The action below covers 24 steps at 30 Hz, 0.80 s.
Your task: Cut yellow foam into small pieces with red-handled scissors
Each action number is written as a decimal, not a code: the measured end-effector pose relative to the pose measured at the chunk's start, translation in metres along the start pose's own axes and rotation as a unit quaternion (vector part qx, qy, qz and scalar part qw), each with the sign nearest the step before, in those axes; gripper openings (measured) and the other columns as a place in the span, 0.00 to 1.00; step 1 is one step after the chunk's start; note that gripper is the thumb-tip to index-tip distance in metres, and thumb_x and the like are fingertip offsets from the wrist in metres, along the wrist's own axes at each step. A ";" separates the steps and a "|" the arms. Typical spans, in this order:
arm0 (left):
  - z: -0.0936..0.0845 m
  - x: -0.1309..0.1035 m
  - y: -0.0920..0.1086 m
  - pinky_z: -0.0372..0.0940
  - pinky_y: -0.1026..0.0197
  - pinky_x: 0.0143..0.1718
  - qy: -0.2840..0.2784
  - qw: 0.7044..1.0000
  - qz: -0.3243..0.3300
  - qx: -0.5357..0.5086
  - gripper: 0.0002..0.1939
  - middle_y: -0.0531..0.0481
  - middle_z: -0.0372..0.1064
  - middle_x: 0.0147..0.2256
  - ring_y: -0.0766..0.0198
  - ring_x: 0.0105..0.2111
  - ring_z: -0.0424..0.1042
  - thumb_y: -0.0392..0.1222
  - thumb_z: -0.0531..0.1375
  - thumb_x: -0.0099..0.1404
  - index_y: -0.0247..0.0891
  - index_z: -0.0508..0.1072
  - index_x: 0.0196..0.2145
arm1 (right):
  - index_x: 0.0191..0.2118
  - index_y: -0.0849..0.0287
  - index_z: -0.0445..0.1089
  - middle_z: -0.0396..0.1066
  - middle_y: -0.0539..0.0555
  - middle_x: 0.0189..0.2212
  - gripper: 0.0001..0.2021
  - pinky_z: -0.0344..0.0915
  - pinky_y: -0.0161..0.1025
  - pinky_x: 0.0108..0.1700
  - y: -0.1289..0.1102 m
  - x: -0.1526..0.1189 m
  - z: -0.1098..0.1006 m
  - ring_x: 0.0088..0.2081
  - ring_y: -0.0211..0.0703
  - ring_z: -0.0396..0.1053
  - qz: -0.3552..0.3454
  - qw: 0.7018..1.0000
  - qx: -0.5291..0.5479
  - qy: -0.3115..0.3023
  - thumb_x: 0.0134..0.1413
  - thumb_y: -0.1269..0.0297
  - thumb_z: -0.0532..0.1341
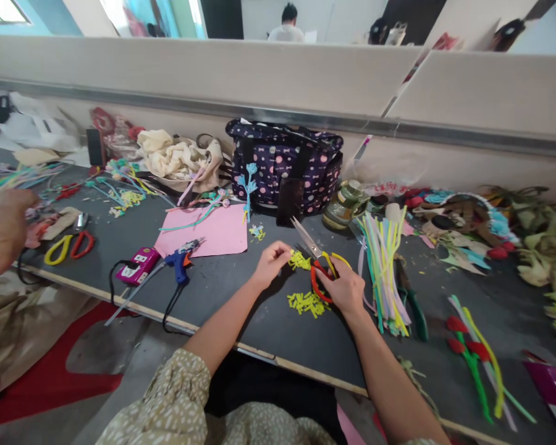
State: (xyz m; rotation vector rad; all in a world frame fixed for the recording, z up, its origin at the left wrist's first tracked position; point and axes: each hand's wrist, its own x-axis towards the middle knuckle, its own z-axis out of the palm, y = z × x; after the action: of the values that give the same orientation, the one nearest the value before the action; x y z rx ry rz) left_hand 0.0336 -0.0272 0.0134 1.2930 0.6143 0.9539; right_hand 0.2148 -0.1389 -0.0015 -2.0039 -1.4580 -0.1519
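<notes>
Dark grey tabletop (301, 346) lies bare between the lower heap of short yellow snippets (307, 304) and its pale front edge (306, 370), with more open room toward the blue glue gun (180, 266). Fuzzy pastel stems (387, 272), bundled lengthwise, crowd the right side. Steel scissors (309, 239) sit in the right hand (347, 287), which curls round their smooth red-and-yellow loops; their long axis slants forward and left, tips toward the soft dotted bag (269, 167). The left hand (272, 266) presses its fingertips together beside the upper heap (299, 259) (whatever they pinch is too small to tell).
</notes>
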 end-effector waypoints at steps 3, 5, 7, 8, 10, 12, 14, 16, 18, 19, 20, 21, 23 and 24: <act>-0.012 0.009 0.001 0.54 0.69 0.24 0.086 0.973 -0.049 -0.211 0.14 0.53 0.63 0.29 0.75 0.22 0.55 0.45 0.67 0.52 0.36 0.67 0.27 | 0.48 0.60 0.69 0.73 0.53 0.31 0.25 0.66 0.36 0.35 -0.002 -0.002 0.000 0.32 0.41 0.71 -0.042 0.999 0.011 -0.013 0.51 0.45 0.57; -0.019 0.012 -0.001 0.54 0.70 0.22 0.107 0.949 -0.065 -0.290 0.14 0.53 0.63 0.29 0.76 0.22 0.54 0.42 0.69 0.50 0.34 0.67 0.26 | 0.48 0.60 0.69 0.73 0.54 0.32 0.25 0.66 0.36 0.35 -0.005 -0.004 -0.001 0.32 0.41 0.71 -0.076 0.997 0.015 -0.027 0.51 0.46 0.58; -0.023 0.015 -0.004 0.55 0.71 0.22 0.112 0.935 -0.075 -0.328 0.14 0.53 0.62 0.28 0.76 0.22 0.55 0.40 0.68 0.51 0.34 0.67 0.27 | 0.48 0.60 0.69 0.74 0.54 0.34 0.24 0.67 0.36 0.37 -0.009 -0.006 -0.001 0.33 0.41 0.72 -0.107 0.993 0.021 -0.038 0.51 0.47 0.59; -0.025 0.015 -0.005 0.55 0.71 0.22 0.110 0.931 -0.077 -0.338 0.13 0.54 0.62 0.27 0.76 0.22 0.56 0.40 0.68 0.51 0.34 0.67 0.27 | 0.49 0.60 0.69 0.74 0.55 0.35 0.24 0.67 0.36 0.38 -0.011 -0.007 0.000 0.34 0.41 0.72 -0.118 0.992 0.023 -0.041 0.52 0.48 0.59; -0.026 0.015 -0.007 0.56 0.71 0.22 0.103 0.927 -0.076 -0.352 0.13 0.55 0.60 0.26 0.76 0.22 0.57 0.40 0.68 0.52 0.34 0.67 0.29 | 0.49 0.60 0.68 0.74 0.55 0.37 0.23 0.67 0.36 0.39 -0.015 -0.009 0.001 0.35 0.41 0.72 -0.133 0.990 0.020 -0.044 0.52 0.49 0.59; -0.026 0.014 -0.007 0.57 0.71 0.23 0.097 0.923 -0.073 -0.366 0.12 0.56 0.59 0.25 0.75 0.23 0.58 0.39 0.67 0.53 0.34 0.67 0.29 | 0.49 0.60 0.68 0.74 0.56 0.38 0.23 0.67 0.36 0.38 -0.016 -0.011 0.002 0.35 0.41 0.72 -0.139 0.989 0.011 -0.044 0.52 0.48 0.59; -0.026 0.013 -0.007 0.58 0.70 0.24 0.089 0.917 -0.075 -0.381 0.12 0.56 0.59 0.25 0.75 0.23 0.59 0.38 0.68 0.52 0.34 0.66 0.29 | 0.48 0.60 0.69 0.74 0.56 0.39 0.24 0.67 0.35 0.38 -0.016 -0.011 0.002 0.35 0.40 0.72 -0.143 0.989 0.007 -0.044 0.52 0.48 0.59; -0.024 0.012 -0.006 0.58 0.70 0.25 0.085 0.912 -0.082 -0.392 0.13 0.57 0.58 0.24 0.75 0.23 0.59 0.37 0.68 0.52 0.35 0.66 0.29 | 0.48 0.60 0.69 0.74 0.55 0.37 0.23 0.67 0.35 0.37 -0.016 -0.011 0.002 0.34 0.40 0.71 -0.145 0.988 0.006 -0.046 0.52 0.49 0.59; -0.023 0.011 -0.005 0.59 0.70 0.26 0.083 0.907 -0.090 -0.402 0.12 0.57 0.58 0.24 0.75 0.23 0.59 0.36 0.68 0.52 0.35 0.66 0.29 | 0.48 0.60 0.68 0.74 0.54 0.35 0.23 0.66 0.35 0.37 -0.016 -0.011 0.001 0.33 0.39 0.71 -0.146 0.988 0.009 -0.050 0.52 0.49 0.59; -0.023 0.011 -0.005 0.59 0.70 0.26 0.082 0.904 -0.094 -0.409 0.12 0.57 0.58 0.24 0.75 0.23 0.59 0.36 0.68 0.52 0.35 0.66 0.29 | 0.48 0.60 0.68 0.74 0.54 0.34 0.22 0.66 0.35 0.36 -0.016 -0.011 0.001 0.33 0.39 0.71 -0.147 0.988 0.009 -0.050 0.52 0.50 0.59; -0.023 0.011 -0.005 0.59 0.70 0.26 0.080 0.900 -0.099 -0.416 0.12 0.57 0.58 0.24 0.75 0.23 0.59 0.36 0.68 0.51 0.35 0.66 0.29 | 0.48 0.60 0.68 0.74 0.54 0.34 0.22 0.66 0.35 0.36 -0.016 -0.011 0.001 0.33 0.39 0.71 -0.151 0.987 0.010 -0.049 0.53 0.50 0.59; -0.022 0.011 -0.005 0.59 0.70 0.26 0.079 0.896 -0.105 -0.424 0.13 0.57 0.58 0.24 0.75 0.23 0.60 0.35 0.68 0.51 0.35 0.66 0.29 | 0.48 0.61 0.68 0.74 0.54 0.35 0.22 0.66 0.35 0.36 -0.016 -0.012 0.001 0.33 0.39 0.71 -0.156 0.987 0.009 -0.046 0.53 0.50 0.59; -0.022 0.011 -0.005 0.59 0.69 0.26 0.081 0.888 -0.116 -0.437 0.13 0.57 0.58 0.23 0.75 0.22 0.60 0.34 0.69 0.50 0.34 0.66 0.29 | 0.49 0.61 0.68 0.74 0.55 0.36 0.22 0.66 0.35 0.37 -0.016 -0.012 0.002 0.34 0.39 0.71 -0.166 0.985 0.006 -0.038 0.53 0.51 0.60; -0.022 0.011 -0.005 0.60 0.69 0.26 0.084 0.886 -0.121 -0.441 0.14 0.57 0.58 0.23 0.75 0.22 0.60 0.34 0.69 0.49 0.34 0.66 0.29 | 0.49 0.62 0.68 0.74 0.56 0.36 0.22 0.66 0.35 0.37 -0.015 -0.012 0.002 0.34 0.39 0.71 -0.171 0.985 0.005 -0.034 0.53 0.51 0.60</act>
State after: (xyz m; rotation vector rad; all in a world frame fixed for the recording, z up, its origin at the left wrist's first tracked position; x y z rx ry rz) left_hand 0.0221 -0.0070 0.0057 0.3139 0.3738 0.9670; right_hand 0.1961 -0.1450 -0.0023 -1.7502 -1.8358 -0.2224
